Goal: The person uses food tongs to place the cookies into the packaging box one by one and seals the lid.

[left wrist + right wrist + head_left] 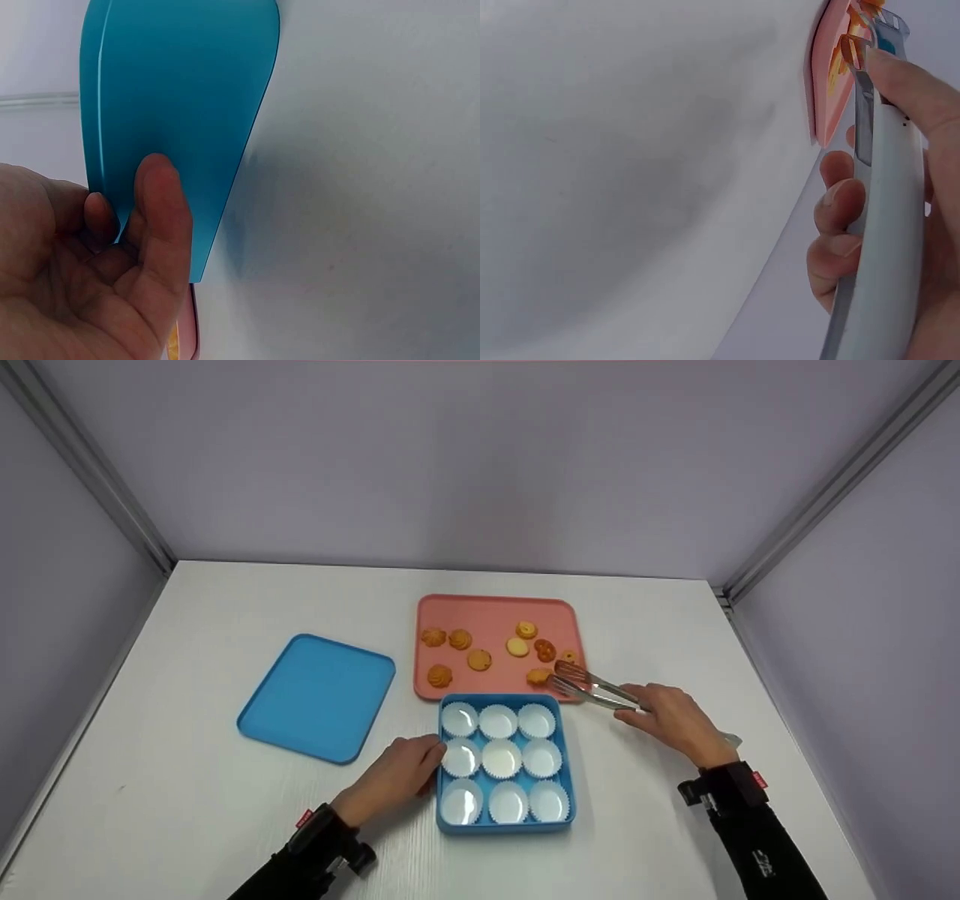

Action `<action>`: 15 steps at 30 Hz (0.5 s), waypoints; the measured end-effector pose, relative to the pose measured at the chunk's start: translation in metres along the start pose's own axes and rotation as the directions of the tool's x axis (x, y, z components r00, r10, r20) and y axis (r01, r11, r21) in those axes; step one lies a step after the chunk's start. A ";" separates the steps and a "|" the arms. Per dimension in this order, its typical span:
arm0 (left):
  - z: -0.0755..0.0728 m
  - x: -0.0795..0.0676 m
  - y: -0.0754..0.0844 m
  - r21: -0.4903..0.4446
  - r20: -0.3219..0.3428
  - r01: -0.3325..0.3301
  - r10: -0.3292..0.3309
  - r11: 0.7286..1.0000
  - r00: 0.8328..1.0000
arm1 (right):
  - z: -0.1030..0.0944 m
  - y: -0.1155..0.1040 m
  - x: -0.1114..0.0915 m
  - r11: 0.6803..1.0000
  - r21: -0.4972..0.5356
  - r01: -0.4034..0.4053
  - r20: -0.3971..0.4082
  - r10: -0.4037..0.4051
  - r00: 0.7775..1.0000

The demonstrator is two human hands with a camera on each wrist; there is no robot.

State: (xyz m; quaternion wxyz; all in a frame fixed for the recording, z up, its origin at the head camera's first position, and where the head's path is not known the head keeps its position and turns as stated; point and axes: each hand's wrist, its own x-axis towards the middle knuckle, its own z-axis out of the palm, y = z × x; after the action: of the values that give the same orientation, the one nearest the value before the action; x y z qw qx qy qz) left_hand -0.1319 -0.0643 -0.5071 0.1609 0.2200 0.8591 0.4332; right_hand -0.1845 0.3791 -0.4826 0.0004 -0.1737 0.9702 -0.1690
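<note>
My right hand [671, 721] has its fingers curled round a pair of slim, silver-grey, slotted-end tongs [889, 225], the thumb lying along one arm. My left hand [399, 771] has its fingers bent against the left wall of a blue, round-cornered rectangular box [505, 828], holding it near the rim.

The tongs look like smooth metal, so I expect them to be light, springy and slightly slippery; mid-arm is a sensible hold. Beyond my right fingers the tong tips stand apart beside a golden, oblong biscuit [537, 676]; whether they touch it I cannot tell. I judge it light, dry and crumbly, better pinched softly across its sides than squeezed hard. It lies on a shallow, salmon-pink tray [487, 615], with a glossy brown, pretzel-shaped biscuit [545, 650] just past the tips and ridged, swirled golden biscuits [460, 639] farther off to their left.

Just right of my left fingers, nine white, fluted cups [501, 758] sit three by three in the box. They look like thin paper, easily crumpled; the box itself seems stiff, light plastic, prone to sliding. Out past my left fingers lies a flat blue panel [319, 697], round-cornered, on the white, faintly grained worktop [637, 630].
</note>
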 end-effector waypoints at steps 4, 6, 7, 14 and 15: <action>0.000 0.000 0.000 -0.002 -0.018 -0.019 0.019 1.000 1.000 | 0.001 -0.002 0.000 0.999 -0.036 0.012 -0.028 -0.013 1.000; 0.000 0.000 0.001 -0.008 -0.026 -0.026 0.025 1.000 0.999 | 0.001 -0.005 0.002 0.996 -0.084 0.024 -0.055 -0.029 0.998; 0.000 -0.001 0.001 -0.013 -0.028 -0.026 0.025 1.000 0.999 | 0.002 -0.006 0.003 0.993 -0.118 0.030 -0.067 -0.039 0.997; 0.001 0.000 0.002 0.007 -0.038 -0.025 0.025 1.000 0.999 | 0.005 -0.015 0.013 0.952 -0.294 0.086 -0.086 -0.116 0.989; 0.001 0.000 0.002 0.013 -0.039 -0.023 0.024 1.000 0.999 | 0.005 -0.017 0.014 0.949 -0.300 0.095 -0.085 -0.126 0.988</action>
State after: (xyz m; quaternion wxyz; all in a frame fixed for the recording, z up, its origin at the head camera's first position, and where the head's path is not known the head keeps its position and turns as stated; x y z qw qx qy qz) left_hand -0.1311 -0.0625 -0.5058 0.1377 0.2226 0.8621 0.4339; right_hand -0.1917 0.3581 -0.4815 -0.0850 -0.2170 0.9720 -0.0308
